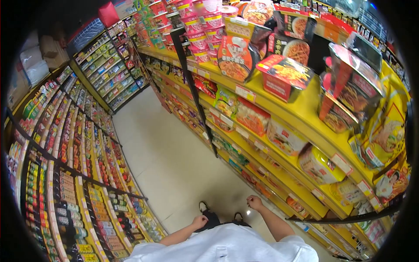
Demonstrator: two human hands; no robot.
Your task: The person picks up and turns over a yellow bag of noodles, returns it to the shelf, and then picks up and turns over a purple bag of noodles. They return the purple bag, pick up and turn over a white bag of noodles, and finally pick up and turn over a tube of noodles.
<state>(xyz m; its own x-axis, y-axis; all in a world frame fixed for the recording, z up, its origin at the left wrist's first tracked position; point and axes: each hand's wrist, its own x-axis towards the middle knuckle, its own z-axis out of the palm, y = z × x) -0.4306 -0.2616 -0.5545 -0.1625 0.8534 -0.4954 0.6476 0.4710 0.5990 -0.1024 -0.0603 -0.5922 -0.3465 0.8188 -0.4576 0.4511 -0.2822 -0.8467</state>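
My left hand hangs low over my dark trousers, its fingers loosely curled with nothing seen in them. My right hand is held out above the floor beside the right-hand shelves, fingers curled in and no item visible in it. Neither hand touches the goods. Closest to my right hand is the yellow shelf unit. On its top stand a red boxed noodle bowl, a round-fronted noodle pack, stacked pink cup noodles and a tilted dark noodle box. A yellow noodle bag lies at the far right.
A pale tiled floor runs between the shelves. Along the left stands a long shelf of bottles and packets. Another shelf rack closes off the far end. A black upright post rises on the right-hand shelf front.
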